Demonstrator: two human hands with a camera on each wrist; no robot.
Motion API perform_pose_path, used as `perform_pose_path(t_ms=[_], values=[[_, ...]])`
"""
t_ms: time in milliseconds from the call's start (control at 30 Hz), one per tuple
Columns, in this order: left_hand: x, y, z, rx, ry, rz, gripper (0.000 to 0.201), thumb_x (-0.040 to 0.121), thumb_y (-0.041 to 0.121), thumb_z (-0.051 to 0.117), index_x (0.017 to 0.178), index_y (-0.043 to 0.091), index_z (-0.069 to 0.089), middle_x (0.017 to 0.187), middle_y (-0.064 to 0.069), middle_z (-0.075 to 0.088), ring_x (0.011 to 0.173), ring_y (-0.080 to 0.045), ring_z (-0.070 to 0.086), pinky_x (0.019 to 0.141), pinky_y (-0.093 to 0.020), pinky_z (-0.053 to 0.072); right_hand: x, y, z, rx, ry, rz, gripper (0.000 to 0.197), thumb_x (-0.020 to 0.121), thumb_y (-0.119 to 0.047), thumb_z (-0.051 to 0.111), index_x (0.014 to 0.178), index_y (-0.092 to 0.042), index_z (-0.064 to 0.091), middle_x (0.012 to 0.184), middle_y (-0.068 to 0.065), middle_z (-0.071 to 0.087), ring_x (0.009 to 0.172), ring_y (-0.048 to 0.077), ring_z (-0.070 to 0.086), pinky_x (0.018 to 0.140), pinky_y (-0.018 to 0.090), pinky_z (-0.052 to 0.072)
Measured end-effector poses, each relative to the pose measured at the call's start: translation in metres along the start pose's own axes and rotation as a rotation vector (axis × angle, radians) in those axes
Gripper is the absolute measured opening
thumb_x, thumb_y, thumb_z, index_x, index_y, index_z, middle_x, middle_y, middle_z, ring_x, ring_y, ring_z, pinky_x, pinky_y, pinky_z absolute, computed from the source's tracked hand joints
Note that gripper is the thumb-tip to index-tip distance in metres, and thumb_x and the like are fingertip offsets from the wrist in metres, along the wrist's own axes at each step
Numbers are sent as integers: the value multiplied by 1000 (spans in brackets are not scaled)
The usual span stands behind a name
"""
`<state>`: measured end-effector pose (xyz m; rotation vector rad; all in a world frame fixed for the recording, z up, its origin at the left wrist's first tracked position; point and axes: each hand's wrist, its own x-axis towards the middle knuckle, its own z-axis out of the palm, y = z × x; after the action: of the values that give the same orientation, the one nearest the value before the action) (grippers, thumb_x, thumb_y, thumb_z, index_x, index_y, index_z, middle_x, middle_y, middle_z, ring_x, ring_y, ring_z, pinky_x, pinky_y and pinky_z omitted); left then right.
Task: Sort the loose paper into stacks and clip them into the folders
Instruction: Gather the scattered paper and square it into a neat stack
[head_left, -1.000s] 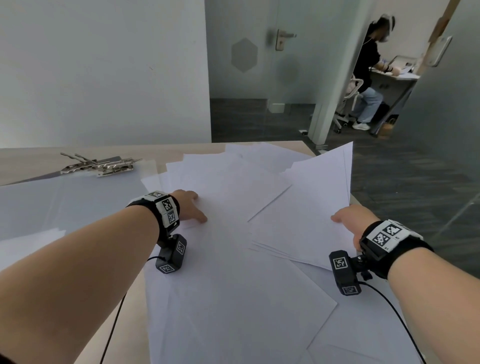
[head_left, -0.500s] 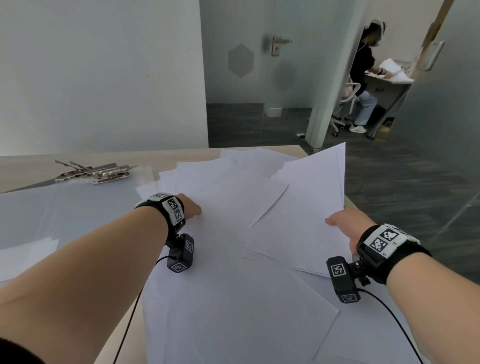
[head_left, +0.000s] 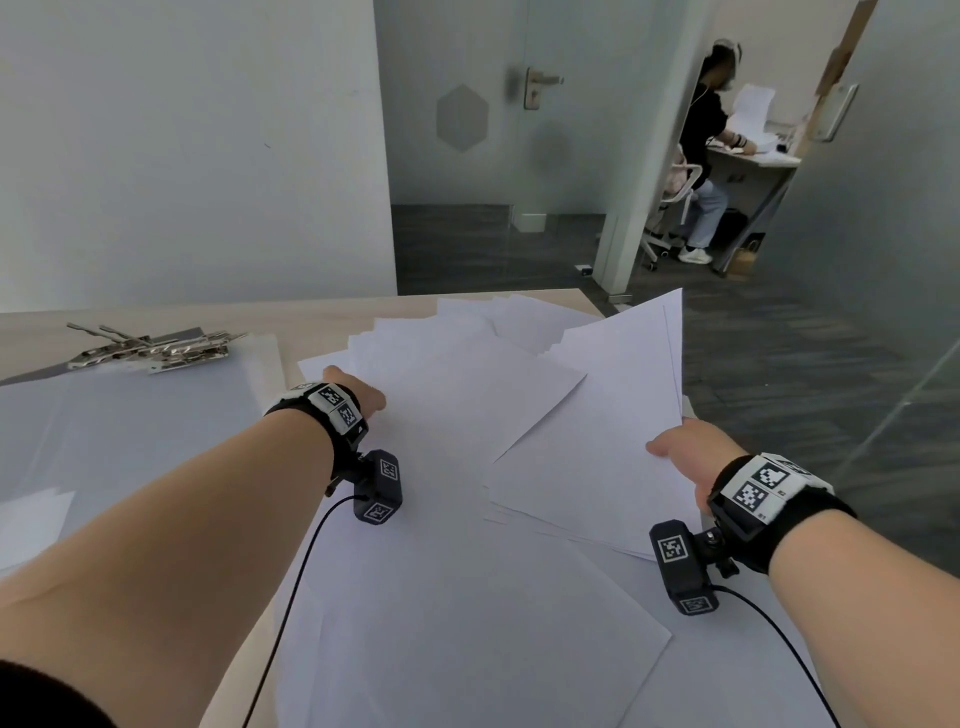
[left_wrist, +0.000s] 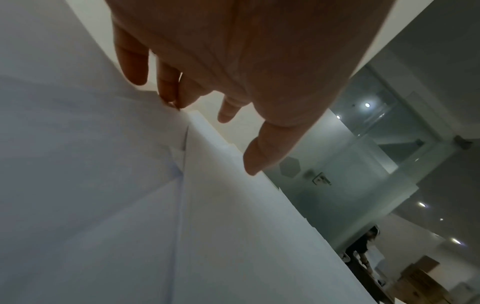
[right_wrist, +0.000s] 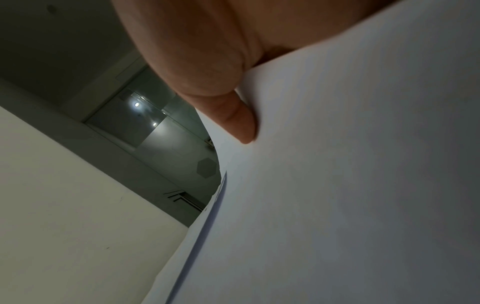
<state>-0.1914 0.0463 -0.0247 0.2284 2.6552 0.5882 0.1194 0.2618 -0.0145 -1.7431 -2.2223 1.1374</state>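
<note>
Loose white sheets (head_left: 457, 405) lie overlapping across the wooden table (head_left: 322, 312). My left hand (head_left: 358, 397) reaches over their left edge. In the left wrist view its fingers (left_wrist: 168, 90) are nearly straight, and the fingertips touch a sheet corner (left_wrist: 179, 115). My right hand (head_left: 680, 449) holds a fanned stack of sheets (head_left: 597, 415), raised at its far end above the pile. Its thumb (right_wrist: 241, 123) presses on top of the stack (right_wrist: 337, 185); the fingers underneath are hidden. Translucent folders (head_left: 130, 431) with metal clips (head_left: 150, 351) lie at the left.
The table's right edge runs close beside my right hand, with dark floor (head_left: 779, 364) beyond. A glass wall (head_left: 883, 260) stands at the right. Another person (head_left: 706, 156) sits at a desk through the far doorway. A white wall (head_left: 182, 156) backs the table.
My left hand has slid a little forward and left to the sheet's edge, its thumb no longer splayed out. The right hand still holds the raised stack, almost unmoved.
</note>
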Motion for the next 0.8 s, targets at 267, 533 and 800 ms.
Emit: perform_pose_path(t_ms=[267, 533, 800], values=[[12, 5, 0, -99, 91, 42, 89, 74, 32, 77, 148, 26, 27, 140, -16, 39, 119, -41, 51, 102, -49, 45, 15, -6, 12, 79, 8, -7, 41, 97, -6, 56, 135, 7, 49, 139, 24, 53, 129, 38, 49, 108, 41, 39], [17, 1, -15, -458, 153, 14, 72, 78, 23, 79, 137, 2, 44, 115, -16, 61, 90, -33, 60, 82, -37, 52, 24, 0, 15, 135, -14, 6, 41, 96, -4, 56, 135, 5, 50, 138, 19, 55, 128, 40, 50, 106, 42, 41], [-1, -13, -30, -29, 38, 102, 65, 93, 37, 61, 142, -2, 41, 147, -17, 46, 131, -31, 49, 106, -35, 40, 21, -1, 19, 118, -7, -18, 39, 97, -5, 55, 133, 8, 50, 136, 25, 55, 125, 41, 51, 109, 47, 39]])
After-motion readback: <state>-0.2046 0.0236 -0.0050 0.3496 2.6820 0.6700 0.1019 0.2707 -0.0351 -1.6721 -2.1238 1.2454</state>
